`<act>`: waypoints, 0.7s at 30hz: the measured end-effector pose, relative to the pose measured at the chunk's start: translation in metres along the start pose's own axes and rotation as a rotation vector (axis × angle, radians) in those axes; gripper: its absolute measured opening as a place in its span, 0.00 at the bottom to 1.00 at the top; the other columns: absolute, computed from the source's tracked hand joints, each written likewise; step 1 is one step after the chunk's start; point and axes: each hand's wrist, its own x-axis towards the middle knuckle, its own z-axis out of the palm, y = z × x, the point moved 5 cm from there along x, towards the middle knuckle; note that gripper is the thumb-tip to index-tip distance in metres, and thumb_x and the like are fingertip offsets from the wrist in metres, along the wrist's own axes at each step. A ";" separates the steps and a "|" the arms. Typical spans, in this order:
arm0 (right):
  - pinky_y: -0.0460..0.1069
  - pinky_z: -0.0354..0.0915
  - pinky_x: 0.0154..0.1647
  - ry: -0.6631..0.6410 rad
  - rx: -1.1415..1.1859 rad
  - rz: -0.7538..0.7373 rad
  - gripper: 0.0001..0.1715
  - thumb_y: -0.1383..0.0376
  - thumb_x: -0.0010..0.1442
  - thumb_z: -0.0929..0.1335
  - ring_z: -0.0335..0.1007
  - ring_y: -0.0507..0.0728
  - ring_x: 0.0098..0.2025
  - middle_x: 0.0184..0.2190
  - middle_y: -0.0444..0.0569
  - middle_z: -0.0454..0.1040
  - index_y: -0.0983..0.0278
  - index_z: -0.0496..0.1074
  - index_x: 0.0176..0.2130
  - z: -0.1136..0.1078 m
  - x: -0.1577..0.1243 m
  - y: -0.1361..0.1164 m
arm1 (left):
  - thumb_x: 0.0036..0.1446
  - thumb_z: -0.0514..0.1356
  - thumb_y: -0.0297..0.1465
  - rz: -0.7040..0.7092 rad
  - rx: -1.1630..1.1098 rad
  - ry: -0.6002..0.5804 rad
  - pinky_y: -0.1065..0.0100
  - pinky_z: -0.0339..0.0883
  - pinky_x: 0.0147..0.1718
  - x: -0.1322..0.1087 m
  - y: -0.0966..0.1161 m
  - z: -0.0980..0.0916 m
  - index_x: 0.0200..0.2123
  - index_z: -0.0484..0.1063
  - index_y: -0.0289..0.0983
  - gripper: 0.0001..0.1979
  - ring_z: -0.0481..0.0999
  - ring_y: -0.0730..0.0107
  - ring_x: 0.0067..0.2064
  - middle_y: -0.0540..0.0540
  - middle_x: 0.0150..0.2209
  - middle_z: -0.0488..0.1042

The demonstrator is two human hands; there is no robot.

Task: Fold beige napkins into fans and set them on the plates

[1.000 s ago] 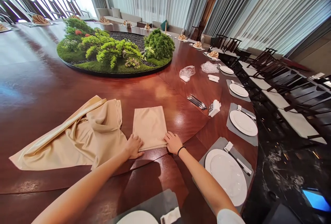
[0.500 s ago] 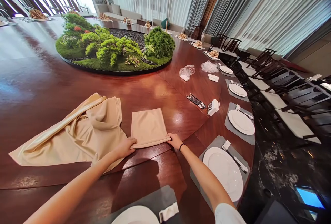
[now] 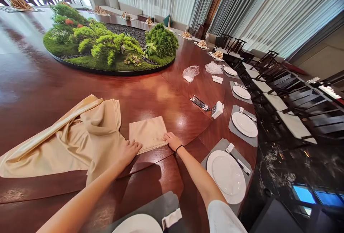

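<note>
A folded beige cloth napkin [image 3: 147, 132] lies flat on the table in front of me, with a small wrinkle near its right side. My left hand [image 3: 131, 150] rests palm down at its left front corner, fingers stretched out. At the right front corner, my right hand [image 3: 172, 141] has its fingers close together on the edge; the thumb is partly hidden. To the left spreads a loose, crumpled pile of beige napkins [image 3: 72, 139], close against my left hand.
A mossy miniature garden [image 3: 113, 46] fills the table's middle. To the right are black sticks [image 3: 199, 103], a white card holder [image 3: 217, 110] and clear plastic bags [image 3: 191, 73]. White plates [image 3: 227, 172] on grey placemats [image 3: 209, 156] follow the table edge; another plate [image 3: 138, 224] is nearest me.
The rolled front edge of the napkin now lies flat over it. My left fingers have spread out, and my right hand has shifted slightly up its edge. The view has turned a little.
</note>
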 end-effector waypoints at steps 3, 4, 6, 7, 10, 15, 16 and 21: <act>0.48 0.65 0.47 -0.050 -0.097 -0.004 0.11 0.72 0.65 0.60 0.61 0.56 0.52 0.50 0.52 0.72 0.62 0.70 0.41 0.002 -0.001 -0.002 | 0.61 0.51 0.26 -0.033 0.012 -0.016 0.50 0.57 0.41 0.006 0.008 0.003 0.48 0.71 0.37 0.14 0.69 0.44 0.44 0.36 0.37 0.75; 0.49 0.65 0.47 -0.063 -0.123 -0.001 0.11 0.72 0.64 0.60 0.61 0.57 0.52 0.49 0.53 0.72 0.63 0.69 0.43 0.000 -0.002 -0.004 | 0.63 0.52 0.31 -0.042 -0.004 -0.010 0.49 0.57 0.42 0.008 0.009 0.003 0.48 0.71 0.37 0.13 0.69 0.44 0.44 0.36 0.37 0.75; 0.52 0.65 0.48 -0.075 -0.166 0.016 0.14 0.72 0.61 0.62 0.61 0.59 0.54 0.50 0.55 0.72 0.64 0.68 0.47 -0.006 -0.004 -0.012 | 0.63 0.51 0.44 -0.046 -0.032 0.007 0.47 0.57 0.43 0.013 0.012 0.002 0.46 0.71 0.35 0.20 0.69 0.42 0.45 0.34 0.39 0.74; 0.55 0.65 0.50 -0.071 -0.194 0.026 0.17 0.71 0.60 0.64 0.59 0.61 0.56 0.51 0.57 0.71 0.64 0.67 0.49 -0.010 -0.004 -0.018 | 0.62 0.50 0.48 -0.043 -0.038 0.011 0.47 0.57 0.43 0.015 0.014 0.001 0.46 0.72 0.33 0.25 0.68 0.42 0.45 0.33 0.41 0.74; 0.65 0.57 0.59 -0.046 -0.285 -0.022 0.32 0.59 0.56 0.69 0.48 0.68 0.65 0.61 0.63 0.62 0.66 0.62 0.57 -0.018 -0.002 -0.042 | 0.60 0.52 0.50 -0.058 -0.056 -0.016 0.48 0.59 0.43 0.022 0.023 0.004 0.47 0.71 0.30 0.28 0.68 0.41 0.45 0.31 0.43 0.72; 0.63 0.44 0.67 -0.170 -0.131 -0.159 0.23 0.68 0.61 0.64 0.57 0.61 0.64 0.56 0.59 0.69 0.64 0.65 0.56 -0.010 0.017 -0.053 | 0.57 0.56 0.29 -0.157 -0.173 -0.069 0.48 0.62 0.41 0.030 0.027 0.011 0.49 0.69 0.29 0.16 0.68 0.39 0.46 0.30 0.44 0.70; 0.61 0.46 0.67 -0.195 -0.072 -0.112 0.20 0.72 0.61 0.63 0.62 0.59 0.60 0.52 0.58 0.73 0.64 0.68 0.52 -0.010 0.021 -0.043 | 0.56 0.54 0.24 -0.174 -0.194 -0.074 0.48 0.62 0.41 0.029 0.022 0.011 0.49 0.68 0.28 0.17 0.67 0.39 0.47 0.29 0.44 0.70; 0.51 0.66 0.46 -0.212 0.125 0.067 0.12 0.71 0.57 0.67 0.73 0.56 0.39 0.35 0.49 0.78 0.63 0.74 0.42 -0.019 0.005 0.006 | 0.51 0.53 0.20 -0.163 -0.419 -0.139 0.55 0.63 0.47 0.004 -0.018 0.010 0.40 0.71 0.30 0.13 0.69 0.48 0.48 0.32 0.42 0.73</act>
